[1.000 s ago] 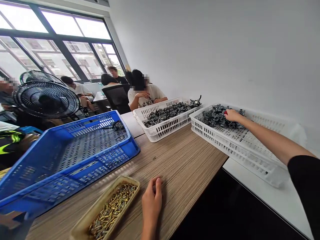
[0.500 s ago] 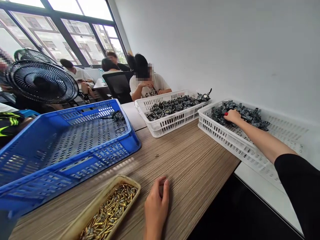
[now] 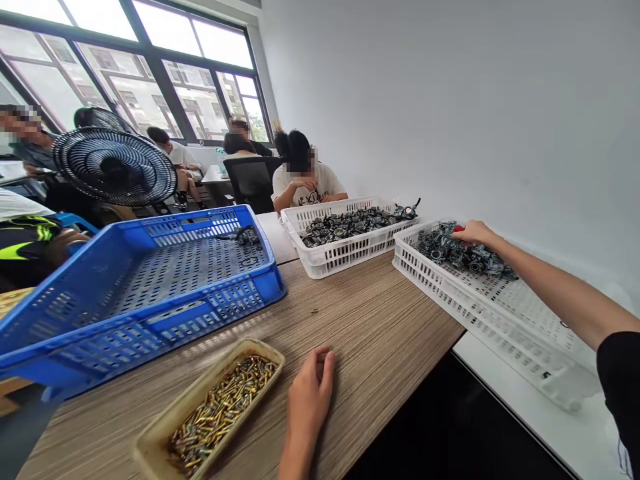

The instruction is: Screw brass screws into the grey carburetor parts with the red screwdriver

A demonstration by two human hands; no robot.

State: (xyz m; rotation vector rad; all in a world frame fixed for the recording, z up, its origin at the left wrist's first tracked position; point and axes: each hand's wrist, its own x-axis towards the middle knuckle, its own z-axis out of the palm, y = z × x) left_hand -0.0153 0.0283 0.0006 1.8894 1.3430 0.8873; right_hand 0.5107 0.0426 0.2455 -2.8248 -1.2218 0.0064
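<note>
Your right hand (image 3: 473,233) reaches into the metal parts (image 3: 445,248) in the white crate (image 3: 425,270) at the desk's (image 3: 380,320) right edge, its grip hidden. Your left hand (image 3: 307,400) rests curled, fingers narrow, beside a tray (image 3: 240,351) of brass screws (image 3: 215,413).

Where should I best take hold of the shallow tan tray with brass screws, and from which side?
Best grip the tray by its raised long rim, coming from the side of your left hand. That hand lies just beside this rim, and the rim stands up clear of the screws heaped inside.
</note>
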